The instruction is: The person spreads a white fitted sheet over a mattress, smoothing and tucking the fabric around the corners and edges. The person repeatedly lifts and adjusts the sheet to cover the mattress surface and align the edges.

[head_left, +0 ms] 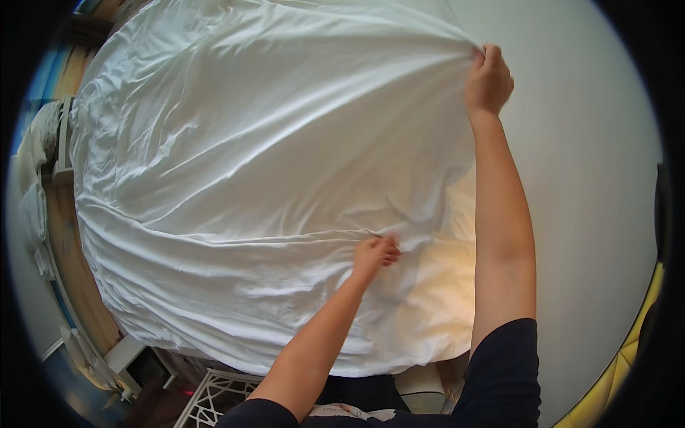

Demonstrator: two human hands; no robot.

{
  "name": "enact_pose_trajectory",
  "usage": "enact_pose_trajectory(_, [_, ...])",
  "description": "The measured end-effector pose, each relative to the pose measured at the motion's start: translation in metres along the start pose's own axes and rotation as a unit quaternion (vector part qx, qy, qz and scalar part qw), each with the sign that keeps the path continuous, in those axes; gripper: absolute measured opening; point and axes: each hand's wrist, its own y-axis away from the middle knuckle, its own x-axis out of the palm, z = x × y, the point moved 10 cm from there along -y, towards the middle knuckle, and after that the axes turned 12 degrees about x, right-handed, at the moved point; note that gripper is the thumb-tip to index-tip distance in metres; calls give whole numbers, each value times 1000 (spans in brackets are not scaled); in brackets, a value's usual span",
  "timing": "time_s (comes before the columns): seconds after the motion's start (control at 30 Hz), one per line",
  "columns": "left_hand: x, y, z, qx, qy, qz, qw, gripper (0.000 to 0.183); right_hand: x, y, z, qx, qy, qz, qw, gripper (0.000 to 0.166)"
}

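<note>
A large white cloth (299,139), like a bed sheet, spreads before me with long folds across it. At the upper right, my right hand (489,80) grips an edge of the cloth, and taut creases fan out from the fingers. My left hand (377,254) is lower and nearer my body, its fingers curled and blurred at a ridge of the cloth; whether it pinches the fabric is unclear. Warm light falls on the pale bedding (444,289) at the lower right, between my two arms.
A smooth white wall (583,187) runs along the right side. Yellow padded upholstery (623,364) curves at the lower right. Lower left are a white lattice panel (214,396) and a small white cabinet (128,358). Bunched white fabric (35,214) hangs by the far left edge.
</note>
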Motion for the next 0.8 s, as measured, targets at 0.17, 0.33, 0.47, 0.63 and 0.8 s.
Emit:
enact_pose_trajectory(0.17, [32, -24, 19, -111, -150, 44, 981, 40, 9, 58, -35, 33, -63, -2, 997, 57])
enact_pose_trajectory(0.33, [29, -24, 14, -107, -179, 10, 978, 37, 22, 158, -128, 201, 35, 175, 963, 66])
enact_pose_trajectory(0.47, [26, -30, 19, -111, -180, 36, 977, 39, 40, 195, -123, 235, 34, 333, 913, 50])
enact_pose_trajectory(0.63, [36, -26, 15, -98, -186, 90, 974, 42, 49, 174, -160, 194, 90, 298, 930, 24])
enact_pose_trajectory(0.8, [51, -22, -6, -19, -240, 131, 962, 39, -23, 52, -182, 76, 176, 105, 976, 20])
